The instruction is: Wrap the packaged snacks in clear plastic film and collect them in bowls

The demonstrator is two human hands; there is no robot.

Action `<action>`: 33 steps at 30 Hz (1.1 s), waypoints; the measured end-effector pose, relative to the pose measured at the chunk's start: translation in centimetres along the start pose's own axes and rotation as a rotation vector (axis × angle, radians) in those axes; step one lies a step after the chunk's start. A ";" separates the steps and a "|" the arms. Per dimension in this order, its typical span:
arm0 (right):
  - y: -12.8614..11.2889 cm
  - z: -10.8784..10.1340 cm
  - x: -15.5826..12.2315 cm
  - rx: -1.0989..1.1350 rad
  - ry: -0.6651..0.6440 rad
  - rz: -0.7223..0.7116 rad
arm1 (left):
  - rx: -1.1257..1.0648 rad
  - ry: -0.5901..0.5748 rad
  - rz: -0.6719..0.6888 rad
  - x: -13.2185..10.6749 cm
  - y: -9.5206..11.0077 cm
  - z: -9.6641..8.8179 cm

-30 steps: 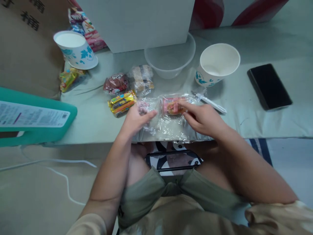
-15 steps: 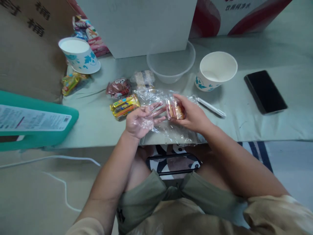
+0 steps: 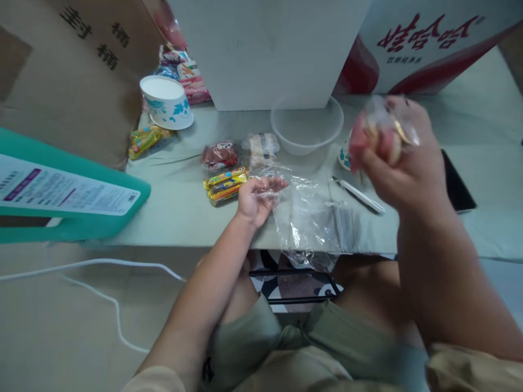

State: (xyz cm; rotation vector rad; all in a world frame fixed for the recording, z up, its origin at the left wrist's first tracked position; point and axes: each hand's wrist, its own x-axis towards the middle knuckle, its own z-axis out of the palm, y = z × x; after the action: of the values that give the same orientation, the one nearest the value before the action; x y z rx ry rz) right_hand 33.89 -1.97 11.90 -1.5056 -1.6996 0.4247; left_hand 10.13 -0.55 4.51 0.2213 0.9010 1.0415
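My right hand [image 3: 402,158] is raised above the table and closed around a pink wrapped snack [image 3: 379,130], blurred by motion. My left hand [image 3: 255,198] rests near the table's front edge, its fingers pinching the edge of a clear plastic bag [image 3: 310,218] that hangs over the edge. Just left of that hand lie a yellow snack pack [image 3: 226,184], a dark red snack pack [image 3: 219,153] and a clear-wrapped biscuit pack [image 3: 262,146].
A clear plastic bowl [image 3: 307,122] stands behind the bag, a paper cup [image 3: 166,100] at the back left, a white utensil [image 3: 359,195] and a black phone [image 3: 457,185] to the right. Cardboard boxes [image 3: 65,81] and a teal tray [image 3: 61,190] stand left.
My right hand lifted the pink snack out of the bag and up to the right. My left hand went from spread open to pinching the bag. The camera tilted upward.
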 end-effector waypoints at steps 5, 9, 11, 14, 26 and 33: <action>-1.8 5.5 10.4 -0.503 -0.145 0.015 | 0.101 -0.035 -0.003 0.2 -0.4 -0.1; -1.0 8.3 12.2 -0.627 -0.320 -0.013 | 0.149 -0.048 0.014 0.4 -0.4 -0.3; -0.7 7.2 9.9 -0.532 -0.257 -0.035 | 0.148 -0.081 0.008 0.5 -0.3 -0.4; 0.1 3.4 4.2 -0.446 -0.023 -0.065 | 0.143 -0.124 -0.016 0.8 0.0 -0.5; 7.9 -0.2 -0.5 -0.145 0.063 0.265 | 0.296 -0.237 -0.019 1.5 -0.5 0.0; 6.8 2.3 -6.4 -0.061 -0.023 0.079 | 0.421 -0.286 -0.020 1.1 0.8 -0.7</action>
State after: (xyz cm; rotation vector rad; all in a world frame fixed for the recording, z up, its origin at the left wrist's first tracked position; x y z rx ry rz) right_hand 36.47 -5.80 3.53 -1.6219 -1.6888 0.4360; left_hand 9.28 0.63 3.92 0.6948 0.8505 0.7671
